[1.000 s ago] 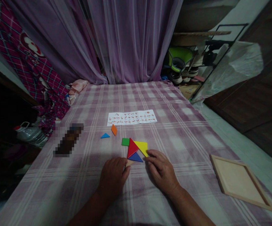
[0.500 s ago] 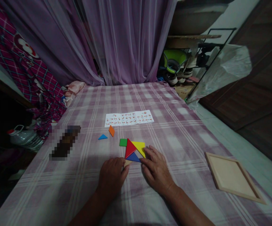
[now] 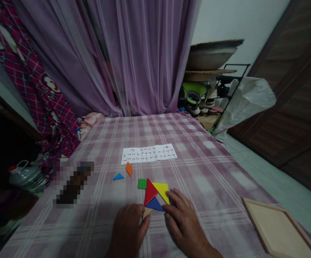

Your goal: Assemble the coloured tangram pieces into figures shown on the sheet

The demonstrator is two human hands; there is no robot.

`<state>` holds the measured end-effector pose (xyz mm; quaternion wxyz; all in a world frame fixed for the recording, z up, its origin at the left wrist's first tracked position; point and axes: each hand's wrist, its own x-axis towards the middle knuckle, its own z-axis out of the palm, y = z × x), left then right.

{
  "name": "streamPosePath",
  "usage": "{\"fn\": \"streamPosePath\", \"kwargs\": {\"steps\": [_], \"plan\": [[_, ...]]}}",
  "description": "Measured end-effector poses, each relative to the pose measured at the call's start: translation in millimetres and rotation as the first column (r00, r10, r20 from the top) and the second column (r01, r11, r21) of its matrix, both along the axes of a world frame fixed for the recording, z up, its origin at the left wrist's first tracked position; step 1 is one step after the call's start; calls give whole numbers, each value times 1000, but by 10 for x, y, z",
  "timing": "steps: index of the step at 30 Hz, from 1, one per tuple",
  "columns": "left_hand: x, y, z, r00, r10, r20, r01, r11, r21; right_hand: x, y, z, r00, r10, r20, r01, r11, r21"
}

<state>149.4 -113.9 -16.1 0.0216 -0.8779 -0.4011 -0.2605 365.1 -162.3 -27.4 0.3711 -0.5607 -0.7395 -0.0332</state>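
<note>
Two bare hands low at the near edge of the plaid bedspread (image 3: 198, 150). Left hand (image 3: 127, 229) lies palm down, fingers loosely curled, fingertips on one pale wooden piece (image 3: 146, 213) that pokes out from under them; whether it pinches the piece or only presses it, cannot tell. Right hand (image 3: 183, 224) lies flat, fingers spread and released, fingertips touching the yellow triangle (image 3: 162, 189) and just beside the dark blue triangle (image 3: 154, 204). Cluster of four coloured pieces in front of the hands, all touching: one green square (image 3: 142, 184) at the far left, one red triangle (image 3: 149, 191) in the middle, the yellow one to its right, the dark blue one nearest the hands, with the pale piece touching its left corner. Two loose pieces apart from the cluster, further left: one small light blue triangle (image 3: 118, 176) and one orange parallelogram (image 3: 129, 168), close together, not touching. One printed pattern sheet (image 3: 148, 153) lies flat toward the middle of the bedspread, beyond all pieces. One empty wooden tray (image 3: 284, 229) at the near right corner, well apart. One blurred-out dark object (image 3: 73, 184) near the left edge.
</note>
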Motion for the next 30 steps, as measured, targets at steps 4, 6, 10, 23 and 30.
{"fn": "streamPosePath", "kwargs": {"steps": [4,6,10,23,30], "plan": [[-27,16,-61,1000,-1,0,1,1000,-23,20,18,-68,1000,2,5,-2,999,34],[-31,12,-66,1000,-1,6,1,1000,-25,21,20,-80,1000,4,15,-4,1000,22],[-26,3,-51,1000,3,9,-3,999,-48,5,23,-60,998,2,55,0,999,-32],[0,5,-13,1000,13,20,-12,999,-48,-64,96,-21,995,-52,81,54,998,-22],[15,-1,51,998,-13,57,17,997,-71,-62,85,27,998,-65,28,66,997,-48]]}}
